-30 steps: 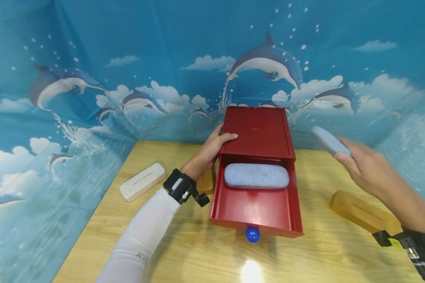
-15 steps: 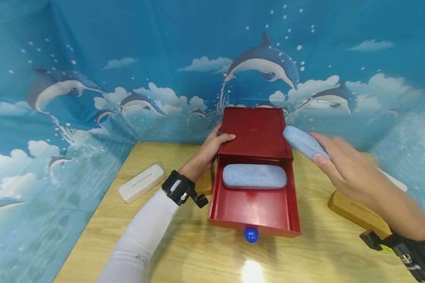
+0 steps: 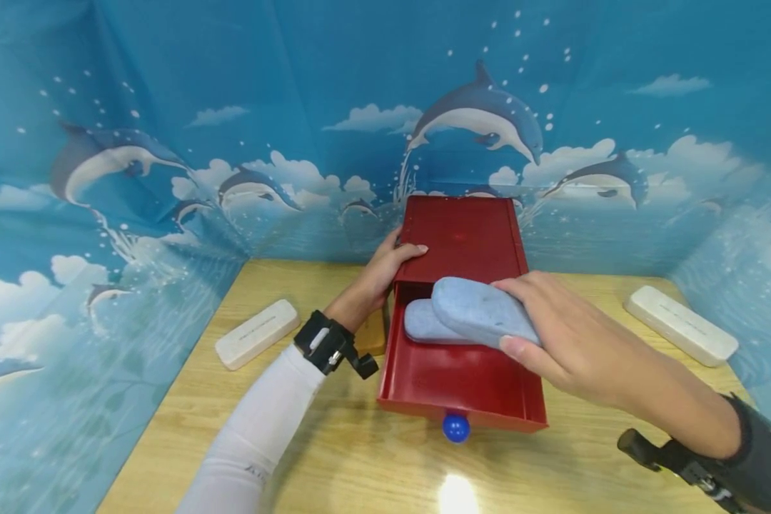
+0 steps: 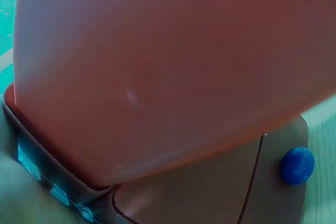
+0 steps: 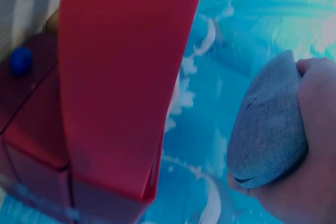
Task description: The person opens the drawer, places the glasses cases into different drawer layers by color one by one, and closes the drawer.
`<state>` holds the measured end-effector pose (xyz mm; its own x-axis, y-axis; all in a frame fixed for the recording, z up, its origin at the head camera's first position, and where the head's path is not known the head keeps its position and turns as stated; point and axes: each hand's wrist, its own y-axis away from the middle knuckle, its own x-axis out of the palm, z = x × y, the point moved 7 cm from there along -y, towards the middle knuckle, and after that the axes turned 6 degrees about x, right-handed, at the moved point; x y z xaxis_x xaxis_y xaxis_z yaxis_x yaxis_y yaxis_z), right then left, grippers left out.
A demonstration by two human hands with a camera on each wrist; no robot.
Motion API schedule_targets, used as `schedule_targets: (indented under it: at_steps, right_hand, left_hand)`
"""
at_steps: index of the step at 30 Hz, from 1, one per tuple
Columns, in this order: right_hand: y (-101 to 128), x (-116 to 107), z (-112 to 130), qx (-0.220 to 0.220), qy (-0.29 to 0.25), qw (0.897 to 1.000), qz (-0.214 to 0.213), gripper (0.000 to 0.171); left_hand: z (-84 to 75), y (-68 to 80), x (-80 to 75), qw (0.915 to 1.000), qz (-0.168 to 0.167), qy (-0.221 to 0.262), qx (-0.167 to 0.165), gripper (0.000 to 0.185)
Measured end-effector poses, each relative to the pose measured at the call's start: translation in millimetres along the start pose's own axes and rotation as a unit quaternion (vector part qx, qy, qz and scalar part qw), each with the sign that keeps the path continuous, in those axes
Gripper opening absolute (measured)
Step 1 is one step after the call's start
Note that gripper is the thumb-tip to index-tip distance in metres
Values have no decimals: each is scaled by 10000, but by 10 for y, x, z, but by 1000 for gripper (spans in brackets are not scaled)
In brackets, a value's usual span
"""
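Note:
In the head view my right hand (image 3: 572,343) grips a light blue glasses case (image 3: 478,307) at one end, tilted above the pulled-out red drawer (image 3: 462,385). A second light blue glasses case (image 3: 419,320) lies across the back of the drawer, partly covered by the held one. My left hand (image 3: 385,268) holds the left side of the red drawer box (image 3: 459,239), thumb on its top and fingers mostly hidden along the side. The right wrist view shows the held case's fabric surface (image 5: 270,124) within the fingers.
White cases lie on the wooden table at left (image 3: 257,334) and right (image 3: 681,325). A brown case (image 3: 371,332) is partly hidden behind my left wrist. The drawer's blue knob (image 3: 456,428) faces me. A dolphin-printed backdrop (image 3: 334,128) stands behind the box.
My right hand has carried its blue glasses case leftward and down, from right of the box to over the drawer. The left hand stays on the box. The right-hand brown case is now hidden.

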<state>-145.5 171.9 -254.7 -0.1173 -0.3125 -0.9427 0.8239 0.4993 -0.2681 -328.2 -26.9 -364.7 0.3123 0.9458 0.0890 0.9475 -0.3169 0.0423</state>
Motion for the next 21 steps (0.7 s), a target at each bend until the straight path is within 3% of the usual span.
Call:
schedule_targets:
  at_steps: [6,21]
  right_hand:
    - [-74,131,190,-371,265,9988,160,64]
    - [-161,453,329,-813,951,9891,783,68]
  left_hand:
    - [5,0,-6,10000,-15,-17,19,88]
    - [11,-7,-4,9999,-46,-119,-19,88]
